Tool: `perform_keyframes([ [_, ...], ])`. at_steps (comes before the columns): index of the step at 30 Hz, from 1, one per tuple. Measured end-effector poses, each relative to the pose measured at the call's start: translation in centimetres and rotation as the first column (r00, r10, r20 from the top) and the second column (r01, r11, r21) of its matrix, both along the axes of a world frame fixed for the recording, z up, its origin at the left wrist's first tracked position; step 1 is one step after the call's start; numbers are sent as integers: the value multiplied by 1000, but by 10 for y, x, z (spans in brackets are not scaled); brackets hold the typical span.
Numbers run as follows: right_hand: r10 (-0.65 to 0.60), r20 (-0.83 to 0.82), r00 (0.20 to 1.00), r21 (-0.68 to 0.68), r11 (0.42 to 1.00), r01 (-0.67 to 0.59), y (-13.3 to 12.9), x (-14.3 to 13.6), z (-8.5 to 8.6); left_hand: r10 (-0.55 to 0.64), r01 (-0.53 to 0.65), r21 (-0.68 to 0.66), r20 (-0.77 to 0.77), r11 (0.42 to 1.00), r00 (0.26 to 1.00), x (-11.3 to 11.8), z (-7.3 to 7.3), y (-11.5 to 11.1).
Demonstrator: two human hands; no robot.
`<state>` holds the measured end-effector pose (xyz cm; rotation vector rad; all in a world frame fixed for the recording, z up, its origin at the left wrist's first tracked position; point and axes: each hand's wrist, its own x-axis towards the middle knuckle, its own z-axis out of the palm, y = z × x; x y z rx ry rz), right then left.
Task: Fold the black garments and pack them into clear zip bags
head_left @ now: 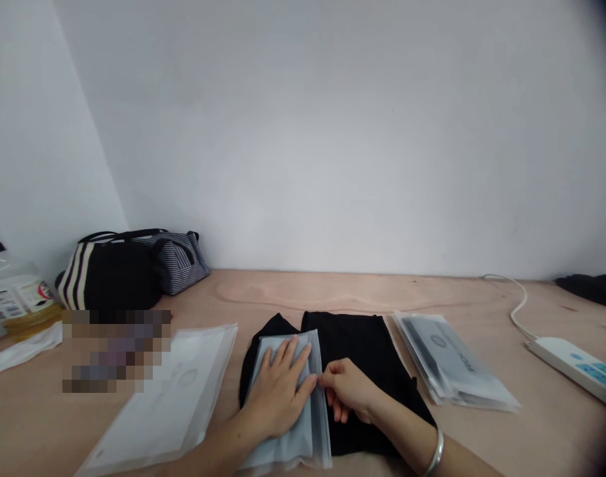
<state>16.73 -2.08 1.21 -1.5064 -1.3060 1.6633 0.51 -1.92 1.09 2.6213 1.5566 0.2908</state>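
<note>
Here, the frosted bag [294,445] is pressed flat by the left hand [279,394], open, fingers spread; its right edge is pinched by the right hand [351,391]. Black cloth [350,338] is partly covered underneath; beyond, a striped pouch [178,266] is parked by the wall [343,146].

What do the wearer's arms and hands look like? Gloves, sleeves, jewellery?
Both bare: no gloves, no rings visible. Left grip and left forearm: no sleeve or wristwear in view. Right grip: same, but the right forearm has a shiny silver-coloured bangle near the wrist.
</note>
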Motion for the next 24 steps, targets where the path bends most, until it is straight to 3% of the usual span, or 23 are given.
perform_keyframes([
  [8,27,25,999,-40,999,-26,-50,-1,-8,-3,3,14,11,1000,1000,-1,-2,1],
  [12,70,77,995,17,997,-71,-61,7,-13,-6,6,18,10,1000,1000,0,-1,1],
  [16,196,151,969,13,980,-200,-49,23,-4,-11,11,26,19,1000,1000,-1,0,1],
  [20,164,103,981,137,974,-178,-19,23,6,-25,22,55,54,998,998,-4,-1,0],
  [24,122,224,967,152,976,-158,14,3,6,-40,32,69,105,997,994,-6,-2,-2],
])
